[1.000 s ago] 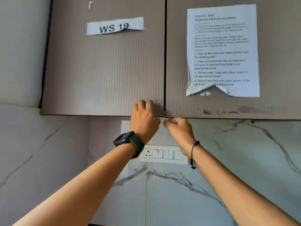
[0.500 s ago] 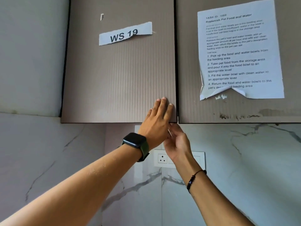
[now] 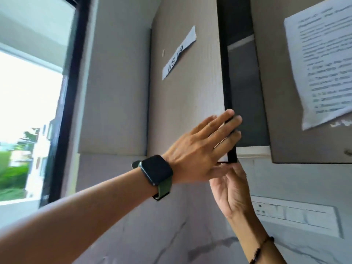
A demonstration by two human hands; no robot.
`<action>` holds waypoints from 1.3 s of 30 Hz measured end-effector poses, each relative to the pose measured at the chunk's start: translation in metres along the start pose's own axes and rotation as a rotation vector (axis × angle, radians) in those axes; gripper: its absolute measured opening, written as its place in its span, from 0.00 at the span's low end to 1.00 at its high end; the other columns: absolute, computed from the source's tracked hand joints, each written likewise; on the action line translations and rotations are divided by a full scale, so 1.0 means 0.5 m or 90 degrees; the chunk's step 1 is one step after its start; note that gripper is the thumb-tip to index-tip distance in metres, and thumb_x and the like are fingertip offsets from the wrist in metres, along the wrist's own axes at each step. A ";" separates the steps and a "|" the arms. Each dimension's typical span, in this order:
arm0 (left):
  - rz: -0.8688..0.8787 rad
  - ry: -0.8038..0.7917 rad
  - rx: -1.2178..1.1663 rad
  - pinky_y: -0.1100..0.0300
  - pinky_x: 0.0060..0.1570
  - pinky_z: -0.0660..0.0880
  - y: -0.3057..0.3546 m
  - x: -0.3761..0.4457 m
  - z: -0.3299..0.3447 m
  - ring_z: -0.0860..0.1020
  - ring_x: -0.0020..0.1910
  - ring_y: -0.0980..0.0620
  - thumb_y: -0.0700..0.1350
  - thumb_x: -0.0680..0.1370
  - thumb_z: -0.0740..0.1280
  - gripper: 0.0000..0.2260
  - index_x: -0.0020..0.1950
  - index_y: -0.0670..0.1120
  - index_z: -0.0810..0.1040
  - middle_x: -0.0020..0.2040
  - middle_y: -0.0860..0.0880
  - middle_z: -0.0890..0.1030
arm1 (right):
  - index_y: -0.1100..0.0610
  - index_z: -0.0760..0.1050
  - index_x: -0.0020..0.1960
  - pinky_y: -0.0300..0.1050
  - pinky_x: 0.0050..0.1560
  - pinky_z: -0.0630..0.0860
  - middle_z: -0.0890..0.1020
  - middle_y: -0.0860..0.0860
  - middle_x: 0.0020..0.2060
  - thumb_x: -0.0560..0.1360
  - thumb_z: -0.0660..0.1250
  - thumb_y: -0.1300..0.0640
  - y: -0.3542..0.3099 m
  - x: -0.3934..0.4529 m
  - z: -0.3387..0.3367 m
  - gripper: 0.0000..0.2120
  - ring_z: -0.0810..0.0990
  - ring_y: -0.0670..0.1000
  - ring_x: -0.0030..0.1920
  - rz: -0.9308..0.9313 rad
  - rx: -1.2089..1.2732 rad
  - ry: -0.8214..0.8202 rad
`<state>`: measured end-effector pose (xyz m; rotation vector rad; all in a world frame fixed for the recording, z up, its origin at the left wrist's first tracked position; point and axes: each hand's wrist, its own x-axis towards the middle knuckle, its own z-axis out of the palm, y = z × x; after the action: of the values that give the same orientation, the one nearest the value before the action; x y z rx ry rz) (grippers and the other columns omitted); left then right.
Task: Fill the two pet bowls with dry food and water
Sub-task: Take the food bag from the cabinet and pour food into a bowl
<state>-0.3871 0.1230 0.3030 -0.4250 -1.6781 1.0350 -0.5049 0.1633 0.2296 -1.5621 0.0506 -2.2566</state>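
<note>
No pet bowl, food or water is in view. I face a beige wall cabinet. Its left cabinet door (image 3: 182, 103), labelled with a paper strip (image 3: 179, 54), stands partly swung out, showing a dark gap of the cabinet's inside (image 3: 245, 103) with a shelf edge high up. My left hand (image 3: 198, 151), wearing a black watch on a green strap, lies on the door front with its fingertips hooked round the door's free edge. My right hand (image 3: 232, 191) reaches up from below, fingers at the door's bottom corner, their tips hidden behind my left hand.
The right cabinet door (image 3: 282, 111) is closed and carries a torn printed task sheet (image 3: 323, 69). A white switch and socket panel (image 3: 297, 214) sits on the marble-patterned wall below. A black-framed window (image 3: 28, 121) is on the left.
The left cabinet door has swung out from closed to partly open. My left fingers went from flat on its front to hooked round its edge. My view turned left, bringing the window in.
</note>
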 end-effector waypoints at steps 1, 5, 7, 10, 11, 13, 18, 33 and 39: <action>0.033 -0.010 0.024 0.45 0.65 0.70 -0.012 -0.007 -0.024 0.70 0.68 0.37 0.54 0.77 0.61 0.24 0.62 0.36 0.77 0.65 0.37 0.75 | 0.56 0.84 0.46 0.39 0.47 0.80 0.86 0.50 0.43 0.53 0.83 0.53 0.017 -0.002 0.014 0.23 0.84 0.46 0.43 -0.006 -0.005 -0.020; 0.087 -0.049 0.091 0.45 0.65 0.69 -0.060 -0.038 -0.111 0.73 0.65 0.36 0.55 0.78 0.58 0.22 0.55 0.38 0.80 0.58 0.37 0.79 | 0.55 0.81 0.55 0.42 0.57 0.75 0.83 0.49 0.52 0.61 0.79 0.50 0.066 -0.008 0.087 0.24 0.79 0.48 0.56 -0.015 -0.061 -0.113; 0.079 -0.058 0.104 0.47 0.69 0.65 -0.083 -0.069 -0.144 0.70 0.66 0.37 0.56 0.79 0.56 0.20 0.56 0.40 0.76 0.60 0.38 0.76 | 0.55 0.76 0.63 0.43 0.62 0.72 0.78 0.49 0.62 0.66 0.76 0.53 0.084 -0.010 0.120 0.27 0.74 0.49 0.66 -0.007 -0.120 -0.153; 0.019 -0.078 0.109 0.52 0.72 0.61 -0.111 -0.143 -0.186 0.63 0.70 0.39 0.58 0.79 0.51 0.21 0.59 0.43 0.68 0.64 0.40 0.67 | 0.47 0.62 0.74 0.48 0.74 0.59 0.64 0.44 0.74 0.70 0.72 0.47 0.127 -0.016 0.165 0.35 0.59 0.46 0.75 -0.008 -0.272 -0.262; -0.017 -0.080 0.115 0.53 0.73 0.60 -0.116 -0.166 -0.197 0.62 0.72 0.39 0.59 0.79 0.50 0.22 0.60 0.43 0.67 0.66 0.40 0.65 | 0.41 0.58 0.74 0.46 0.75 0.55 0.60 0.39 0.74 0.70 0.69 0.41 0.141 -0.016 0.181 0.36 0.55 0.42 0.75 -0.026 -0.330 -0.286; -0.103 -0.075 0.122 0.55 0.74 0.57 -0.118 -0.206 -0.221 0.58 0.73 0.38 0.58 0.78 0.54 0.20 0.60 0.45 0.66 0.70 0.40 0.61 | 0.30 0.52 0.71 0.45 0.75 0.53 0.54 0.33 0.74 0.72 0.64 0.40 0.181 -0.010 0.215 0.32 0.51 0.38 0.75 -0.118 -0.462 -0.298; -0.253 -0.046 0.131 0.55 0.65 0.70 -0.130 -0.292 -0.284 0.60 0.73 0.40 0.49 0.77 0.62 0.13 0.56 0.44 0.67 0.71 0.37 0.62 | 0.51 0.52 0.75 0.51 0.76 0.50 0.53 0.47 0.75 0.75 0.62 0.54 0.321 0.031 0.253 0.32 0.46 0.47 0.77 -0.420 -0.712 -0.280; -0.266 -0.310 0.361 0.40 0.58 0.63 -0.269 -0.527 -0.331 0.60 0.69 0.30 0.50 0.75 0.61 0.16 0.59 0.42 0.69 0.68 0.32 0.69 | 0.46 0.61 0.71 0.66 0.57 0.73 0.72 0.56 0.68 0.74 0.60 0.65 0.545 0.098 0.256 0.28 0.70 0.65 0.67 -0.504 -0.951 -0.336; -0.378 -0.340 0.340 0.36 0.47 0.72 -0.274 -0.545 -0.324 0.65 0.64 0.23 0.42 0.70 0.67 0.14 0.54 0.43 0.70 0.68 0.33 0.70 | 0.53 0.77 0.64 0.64 0.49 0.78 0.78 0.58 0.62 0.72 0.48 0.64 0.556 0.110 0.259 0.28 0.76 0.67 0.61 -0.500 -0.983 -0.372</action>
<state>-0.1113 -0.0803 0.2592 0.7172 -1.7231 1.1291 -0.3214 -0.0869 0.2581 -3.3965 1.5446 -2.0178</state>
